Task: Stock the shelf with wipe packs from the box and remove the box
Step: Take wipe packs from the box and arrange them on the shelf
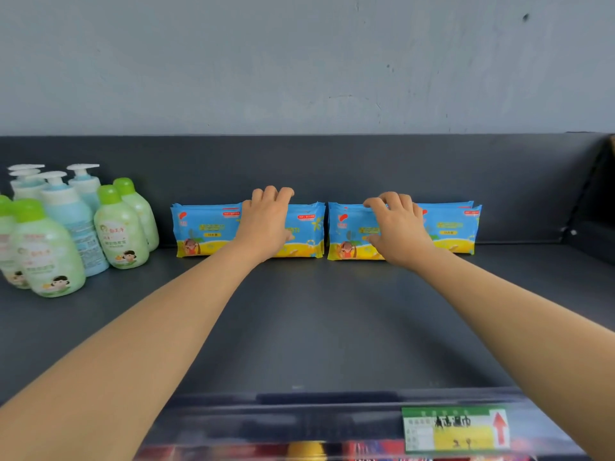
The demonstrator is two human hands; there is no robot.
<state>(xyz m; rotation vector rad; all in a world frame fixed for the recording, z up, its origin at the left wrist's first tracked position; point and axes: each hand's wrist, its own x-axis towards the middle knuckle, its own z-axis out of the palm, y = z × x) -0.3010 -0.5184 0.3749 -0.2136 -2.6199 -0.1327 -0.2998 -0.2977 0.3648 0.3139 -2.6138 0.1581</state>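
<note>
Dark grey shelf (pixel 299 327) carries wipe packs (pixel 206 229) upright at the back wall, left hand (pixel 266 221) and right hand (pixel 396 227) spread open against them; soft, light, slippery film, best pinched by top edges.

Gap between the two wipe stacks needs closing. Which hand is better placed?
Right, marginally. The right hand is spread over the right wipe stack near its inner end, beside the gap. The left hand sits mid-way along the left wipe stack, farther from it.
</note>
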